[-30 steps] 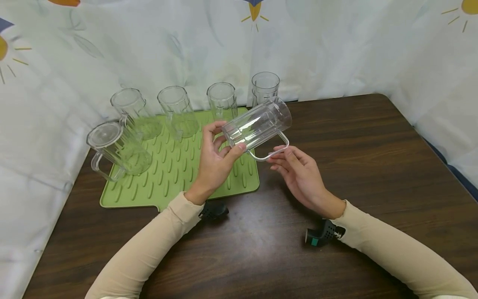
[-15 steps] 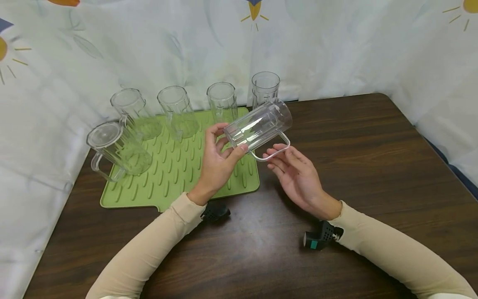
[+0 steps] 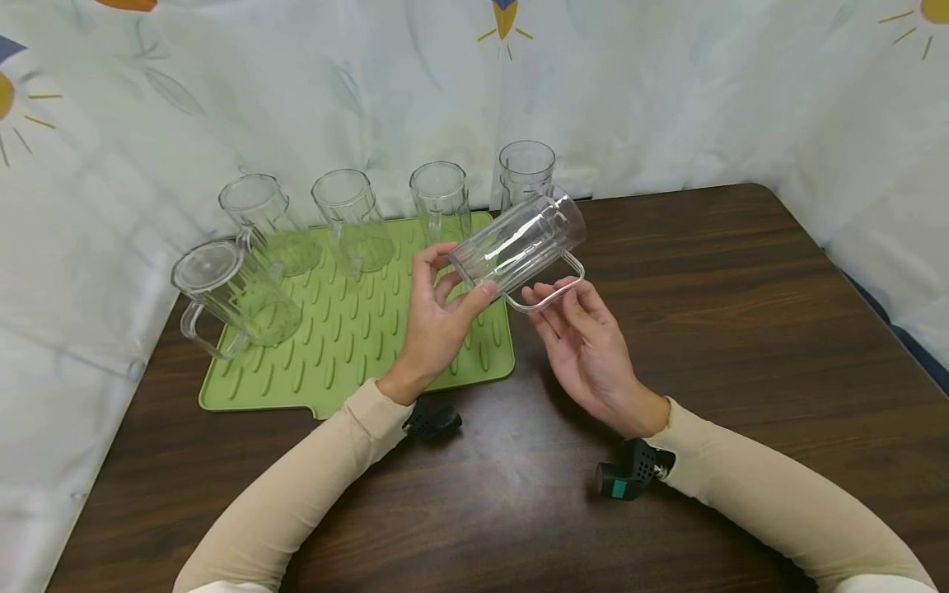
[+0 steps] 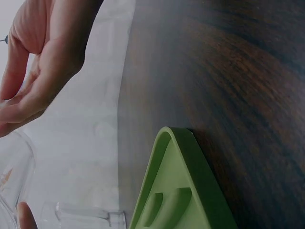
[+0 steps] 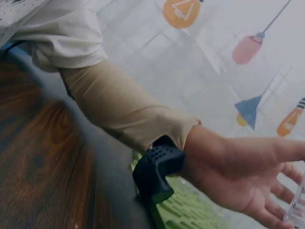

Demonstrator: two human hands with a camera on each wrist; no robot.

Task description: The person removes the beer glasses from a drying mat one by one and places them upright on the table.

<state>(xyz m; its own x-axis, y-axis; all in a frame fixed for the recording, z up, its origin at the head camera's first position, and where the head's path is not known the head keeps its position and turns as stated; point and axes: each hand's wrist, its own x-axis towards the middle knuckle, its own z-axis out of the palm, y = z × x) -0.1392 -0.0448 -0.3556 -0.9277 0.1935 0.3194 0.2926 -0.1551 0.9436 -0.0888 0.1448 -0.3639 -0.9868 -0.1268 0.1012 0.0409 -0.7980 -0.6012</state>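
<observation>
My left hand grips a clear glass mug round its base end, thumb in front. The mug is tilted in the air, its mouth end toward the upper right and its handle below. With thumb and fingers my right hand pinches that handle. In the left wrist view the right hand appears at the upper left, with part of the mug under it. The right wrist view catches the left hand and a sliver of the mug.
A green ridged drying mat lies on the dark wooden table. Several glass mugs stand along its left and back, including one at the front left. Another glass mug stands behind the held one. White patterned curtains surround the table.
The held mug has shifted slightly right and up with the left hand. My right hand has moved a little left, its fingers further behind the handle. The standing mugs have not moved.
</observation>
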